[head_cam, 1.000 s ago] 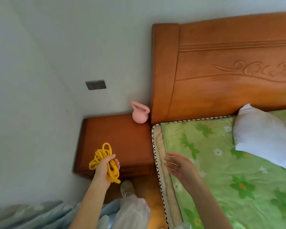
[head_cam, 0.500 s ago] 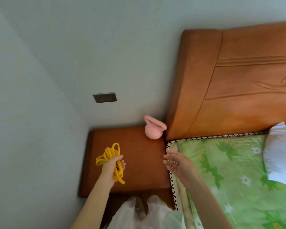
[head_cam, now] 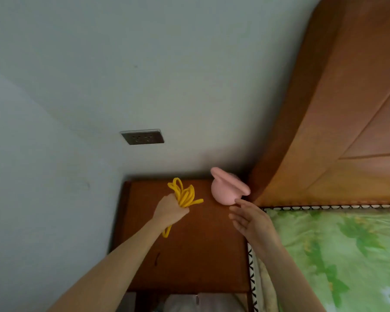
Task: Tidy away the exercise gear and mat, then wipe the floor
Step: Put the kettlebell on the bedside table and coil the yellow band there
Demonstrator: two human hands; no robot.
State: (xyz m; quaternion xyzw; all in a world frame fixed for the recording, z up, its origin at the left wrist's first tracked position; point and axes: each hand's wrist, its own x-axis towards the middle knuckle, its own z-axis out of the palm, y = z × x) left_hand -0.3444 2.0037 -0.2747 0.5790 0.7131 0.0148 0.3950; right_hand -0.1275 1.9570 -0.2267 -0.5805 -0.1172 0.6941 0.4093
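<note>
L hand [head_cam: 170,209] grips bundled yellow rope [head_cam: 185,195] over nightstand surface [head_cam: 196,255]. R hand [head_cam: 249,218] fingers spread, just beside pink kettlebell [head_cam: 225,190] at back corner.

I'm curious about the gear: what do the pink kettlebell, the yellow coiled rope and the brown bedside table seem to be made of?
Pink kettlebell: smooth and matte, likely a soft plastic or rubber coating; no shine or seams show. Yellow coiled rope, gripped by the left hand: round, uniform strands, looks like plastic or rubber cord. Brown bedside table: reddish-brown wood or veneer with a slight sheen.
</note>
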